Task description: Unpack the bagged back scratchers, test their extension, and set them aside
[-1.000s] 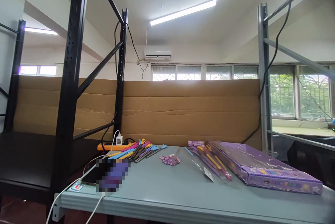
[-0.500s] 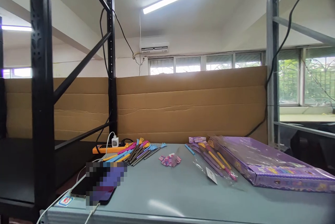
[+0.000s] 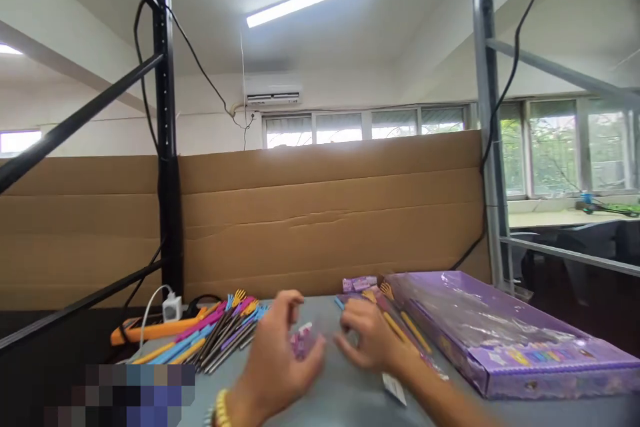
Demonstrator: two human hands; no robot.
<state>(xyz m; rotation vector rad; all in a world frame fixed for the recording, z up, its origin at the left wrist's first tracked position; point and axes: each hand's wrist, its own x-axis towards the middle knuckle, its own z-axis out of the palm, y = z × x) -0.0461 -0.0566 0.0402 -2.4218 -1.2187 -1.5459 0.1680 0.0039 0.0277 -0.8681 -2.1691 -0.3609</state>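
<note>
My left hand (image 3: 277, 357), with a yellow beaded bracelet (image 3: 223, 408) at its wrist, is over the grey tabletop with thumb and fingers apart. Between thumb and fingers shows a small pile of pink-purple cards (image 3: 301, 340), partly hidden; I cannot tell if the hand touches it. To its right, my right hand (image 3: 369, 337) has bent fingers with the thumb apart, and nothing shows in it. It partly covers clear-bagged back scratchers (image 3: 396, 326) with yellow handles. Left of my left hand lies a heap of back scratchers (image 3: 225, 334) with coloured handles and metal rods.
A flat purple box (image 3: 500, 334) with a clear film window lies on the right. An orange power strip (image 3: 150, 330) with a white charger (image 3: 172, 307) is at the left. A cardboard wall (image 3: 325, 220) closes the back, between a black post (image 3: 167, 214) and a grey post (image 3: 493, 200).
Both hands have come into view from below, over the card pile and the bagged back scratchers. The camera has turned to the right, so the scene sits further left.
</note>
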